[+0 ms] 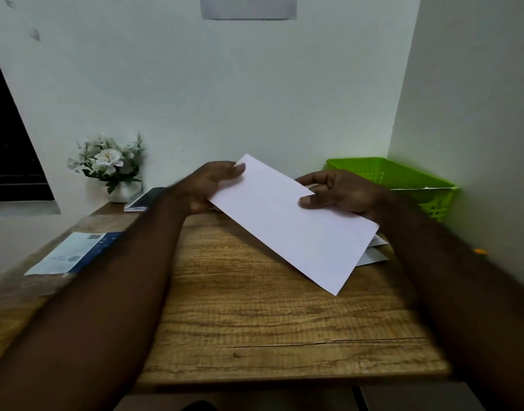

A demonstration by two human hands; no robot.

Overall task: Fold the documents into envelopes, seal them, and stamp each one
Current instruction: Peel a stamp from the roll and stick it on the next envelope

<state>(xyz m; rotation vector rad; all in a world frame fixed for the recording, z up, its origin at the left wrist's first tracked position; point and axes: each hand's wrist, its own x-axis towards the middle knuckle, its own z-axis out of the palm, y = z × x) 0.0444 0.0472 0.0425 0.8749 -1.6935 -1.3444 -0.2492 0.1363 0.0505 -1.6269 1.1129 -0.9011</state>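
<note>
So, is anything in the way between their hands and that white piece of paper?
Nothing visible. The left hand already grips the white rectangular paper at its far corner and the right hand pinches its right edge, thumb on top, holding it above the brown wooden table.

L hand (207, 185) & R hand (343, 194): bare forearms (121, 277), short nails.
</note>
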